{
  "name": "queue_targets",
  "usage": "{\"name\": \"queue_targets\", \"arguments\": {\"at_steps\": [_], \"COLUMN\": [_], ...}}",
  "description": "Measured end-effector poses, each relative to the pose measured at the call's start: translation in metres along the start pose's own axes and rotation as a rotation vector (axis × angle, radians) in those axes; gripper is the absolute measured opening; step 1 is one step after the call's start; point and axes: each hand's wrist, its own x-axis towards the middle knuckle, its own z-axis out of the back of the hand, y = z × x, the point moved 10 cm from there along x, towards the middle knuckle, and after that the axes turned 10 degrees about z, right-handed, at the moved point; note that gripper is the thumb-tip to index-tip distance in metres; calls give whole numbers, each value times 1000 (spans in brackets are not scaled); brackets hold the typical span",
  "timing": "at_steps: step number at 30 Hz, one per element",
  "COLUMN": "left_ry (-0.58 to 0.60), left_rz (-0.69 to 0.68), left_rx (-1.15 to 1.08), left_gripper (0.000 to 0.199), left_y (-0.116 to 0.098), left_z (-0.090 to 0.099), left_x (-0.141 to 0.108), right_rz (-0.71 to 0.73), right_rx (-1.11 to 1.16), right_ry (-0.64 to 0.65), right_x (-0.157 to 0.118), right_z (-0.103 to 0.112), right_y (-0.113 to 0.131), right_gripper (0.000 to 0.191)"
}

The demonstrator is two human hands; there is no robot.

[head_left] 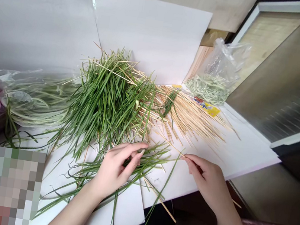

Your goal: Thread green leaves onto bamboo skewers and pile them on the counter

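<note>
In the head view, left of the leafy heap point(104, 98), a clear bag point(33, 99) holds long stalks point(40, 109); to its right, an upright bag point(223, 61) holds pale shreds point(209, 89). Nearer than the heap, the right hand point(204, 171) pinches a skewer point(174, 146); the left hand point(119, 164) is over loose blades point(154, 160), its grip unclear.

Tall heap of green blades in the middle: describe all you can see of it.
The heap is a loose mound of long, narrow, deep-green plant blades, many drooping toward the viewer. It sits on the white table, before an upright white panel. Thin wooden-looking sticks spread out at its right, and a few lie across its top. Its underside is hidden.
</note>
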Motion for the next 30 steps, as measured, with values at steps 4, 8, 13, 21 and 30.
{"name": "queue_targets", "arguments": {"at_steps": [4,8,13,21,30], "left_ry": [135,272,308,293,284], "left_rz": [-8,-5,-9,-1,0], "left_rx": [185,303,282,293,312], "left_gripper": [33,38,41,30,29], "left_y": [4,9,7,4,4], "left_z": [-20,-39,-41,-40,-41], "left_x": [0,-2,-3,-1,-1], "right_rz": [6,45,136,205,113], "right_rx": [40,-21,-151,-420,-471], "right_ry": [-20,-18,-85,-146,-185], "right_x": [2,12,43,74,58], "right_z": [-15,-27,-22,-16,0], "right_y": [-3,4,25,47,23], "right_gripper": [32,31,30,32,32]}}
